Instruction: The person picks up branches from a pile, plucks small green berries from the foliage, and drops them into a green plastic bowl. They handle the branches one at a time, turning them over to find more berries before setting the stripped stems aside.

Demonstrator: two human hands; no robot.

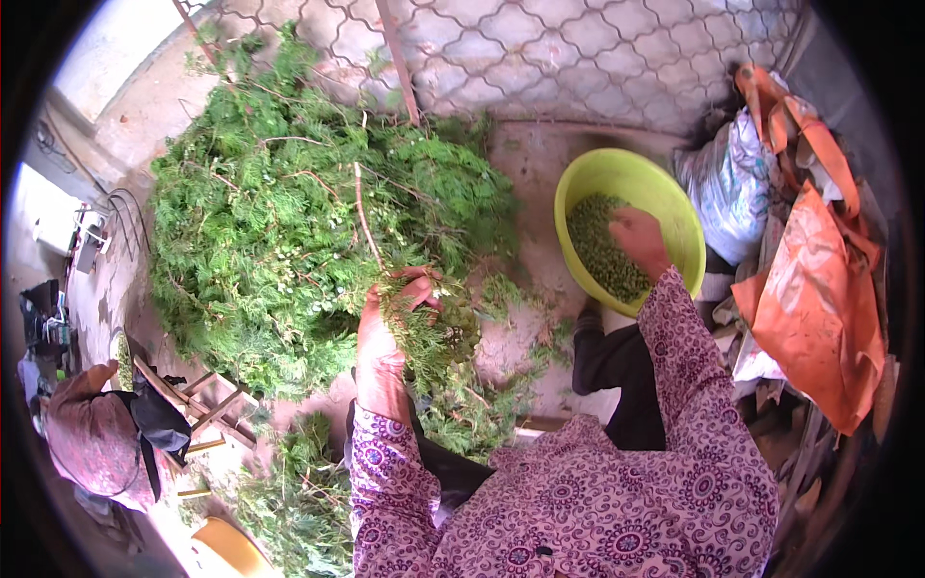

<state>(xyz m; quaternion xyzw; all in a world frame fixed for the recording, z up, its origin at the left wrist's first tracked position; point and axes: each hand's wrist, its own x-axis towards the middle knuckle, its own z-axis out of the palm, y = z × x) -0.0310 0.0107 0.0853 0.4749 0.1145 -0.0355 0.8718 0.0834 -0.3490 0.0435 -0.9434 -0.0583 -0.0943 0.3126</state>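
My left hand (pixel 383 323) is closed round a leafy evergreen branch (pixel 434 342) with scale-like green sprigs, held in front of my knees. A bare reddish stem (pixel 364 217) reaches up from near that hand over the heap; I cannot tell if it belongs to the held branch. Over to the right, my right hand (pixel 638 239) is inside a yellow-green plastic tub (pixel 679 188), just above a layer of small green cones or berries (pixel 593 231). Its fingers are curled together, and whatever they may hold is hidden.
A large heap of cut evergreen branches (pixel 260 231) fills the floor ahead and left, below a wire mesh (pixel 578 58). Beyond the tub stand a pale sack (pixel 723 188) and orange sheeting (pixel 819 318). At left are another person (pixel 92 438), a wooden frame (pixel 217 409) and a yellow container (pixel 231 547).
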